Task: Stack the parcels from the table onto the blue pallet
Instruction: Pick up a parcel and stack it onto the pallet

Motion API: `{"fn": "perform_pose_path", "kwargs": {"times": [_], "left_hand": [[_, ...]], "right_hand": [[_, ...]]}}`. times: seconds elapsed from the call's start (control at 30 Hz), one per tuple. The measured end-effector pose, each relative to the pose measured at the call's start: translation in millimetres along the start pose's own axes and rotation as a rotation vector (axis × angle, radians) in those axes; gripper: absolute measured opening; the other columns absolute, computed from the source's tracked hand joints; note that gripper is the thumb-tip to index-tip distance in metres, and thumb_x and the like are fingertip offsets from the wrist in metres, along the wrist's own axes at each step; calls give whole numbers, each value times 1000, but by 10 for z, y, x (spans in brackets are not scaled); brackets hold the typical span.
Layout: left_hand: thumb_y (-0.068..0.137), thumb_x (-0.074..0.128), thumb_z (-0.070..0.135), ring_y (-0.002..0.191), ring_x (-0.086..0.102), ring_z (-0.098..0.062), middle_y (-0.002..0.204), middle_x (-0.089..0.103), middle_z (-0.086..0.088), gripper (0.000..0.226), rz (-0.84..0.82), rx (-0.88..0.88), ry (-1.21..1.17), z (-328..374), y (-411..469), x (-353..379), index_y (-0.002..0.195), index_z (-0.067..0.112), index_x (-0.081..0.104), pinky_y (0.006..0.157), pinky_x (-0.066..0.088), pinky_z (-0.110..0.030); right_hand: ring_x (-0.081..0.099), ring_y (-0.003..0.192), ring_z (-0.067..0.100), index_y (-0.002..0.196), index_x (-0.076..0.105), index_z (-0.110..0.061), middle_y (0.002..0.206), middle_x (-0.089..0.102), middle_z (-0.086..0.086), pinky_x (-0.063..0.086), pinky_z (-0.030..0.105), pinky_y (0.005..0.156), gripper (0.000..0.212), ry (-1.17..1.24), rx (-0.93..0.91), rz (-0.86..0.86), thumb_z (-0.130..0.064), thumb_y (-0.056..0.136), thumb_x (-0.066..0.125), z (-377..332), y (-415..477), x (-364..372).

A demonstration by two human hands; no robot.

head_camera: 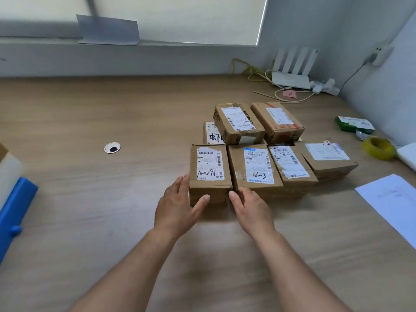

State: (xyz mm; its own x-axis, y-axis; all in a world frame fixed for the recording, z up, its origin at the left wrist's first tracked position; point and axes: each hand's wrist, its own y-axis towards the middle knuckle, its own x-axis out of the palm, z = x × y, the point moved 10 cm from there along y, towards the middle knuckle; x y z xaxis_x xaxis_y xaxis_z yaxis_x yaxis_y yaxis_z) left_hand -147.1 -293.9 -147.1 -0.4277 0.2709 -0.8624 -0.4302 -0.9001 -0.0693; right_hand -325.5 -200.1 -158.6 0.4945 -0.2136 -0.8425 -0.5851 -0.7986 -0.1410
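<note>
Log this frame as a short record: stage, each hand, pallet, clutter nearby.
stage: reaching for a parcel, none lifted off the table
left hand: open, fingers along the left side of the front-left parcel, thumb on its near face
right hand: open, at that parcel's near right corner
blue pallet: far left, partly out of frame
clutter: yellow tape roll and paper sheet on the right

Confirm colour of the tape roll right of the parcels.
Yellow. The tape roll shows best in the head view, the only one.
</note>
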Motion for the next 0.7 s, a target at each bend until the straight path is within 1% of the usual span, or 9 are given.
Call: {"fn": "perform_pose_path", "kwargs": {"times": [0.1,0.2,0.33,0.4,0.43,0.5,0.57,0.63,0.7], "left_hand": [[90,41,62,144,17,-17,158,16,3,80,-34,-41,-66,-48,237,72,152,24,9,112,25,-35],[91,41,60,144,18,-17,158,19,2,79,-64,-80,-124,-106,468,165,152,21,9,111,25,-35],[95,42,53,138,34,-18,152,33,1,73,-107,-113,-284,-168,693,313,152,20,12,106,32,-33],[97,41,47,136,37,-20,151,36,1,68,-127,-141,-365,-212,723,387,152,21,11,105,33,-32],[98,40,45,136,38,-21,151,35,0,67,-133,-155,-406,-235,718,425,152,21,9,106,32,-32],[99,39,41,135,38,-21,152,35,0,65,-138,-166,-475,-267,692,477,153,23,8,107,32,-31],[100,41,37,137,36,-19,153,31,2,64,-140,-151,-505,-276,677,496,153,24,6,108,29,-29],[99,43,33,139,31,-15,155,27,4,67,-150,-138,-534,-291,655,505,152,25,4,110,25,-26],[99,46,29,141,27,-11,156,23,6,69,-167,-119,-571,-298,601,504,152,25,2,111,22,-24]], "right_hand": [[57,111,27,124,55,-20,119,64,6,44,35,85,45,16,15,-5,-51,99,36,-44,193,52],[60,104,32,116,56,-19,110,67,9,44,36,79,44,12,37,-22,-53,99,33,-66,340,126],[60,102,34,105,58,-19,105,67,10,44,37,77,49,13,68,-61,-57,98,27,-71,475,256],[59,103,34,105,59,-18,107,67,10,45,38,79,51,46,70,-84,-57,98,25,-83,503,345],[59,105,34,108,59,-19,110,67,10,47,38,82,51,89,79,-98,-55,99,25,-75,512,404],[56,114,31,123,57,-22,122,64,8,45,37,91,47,221,111,-151,-49,101,25,-44,529,558],[49,125,24,142,43,-25,137,55,3,38,33,100,44,454,133,-229,-39,103,29,-43,540,704],[42,131,16,152,24,-27,145,46,-4,31,29,106,54,685,133,-299,-33,100,38,-90,518,770],[40,132,11,154,13,-32,145,44,-9,28,28,109,74,788,108,-344,-37,88,46,-132,474,778]]}}
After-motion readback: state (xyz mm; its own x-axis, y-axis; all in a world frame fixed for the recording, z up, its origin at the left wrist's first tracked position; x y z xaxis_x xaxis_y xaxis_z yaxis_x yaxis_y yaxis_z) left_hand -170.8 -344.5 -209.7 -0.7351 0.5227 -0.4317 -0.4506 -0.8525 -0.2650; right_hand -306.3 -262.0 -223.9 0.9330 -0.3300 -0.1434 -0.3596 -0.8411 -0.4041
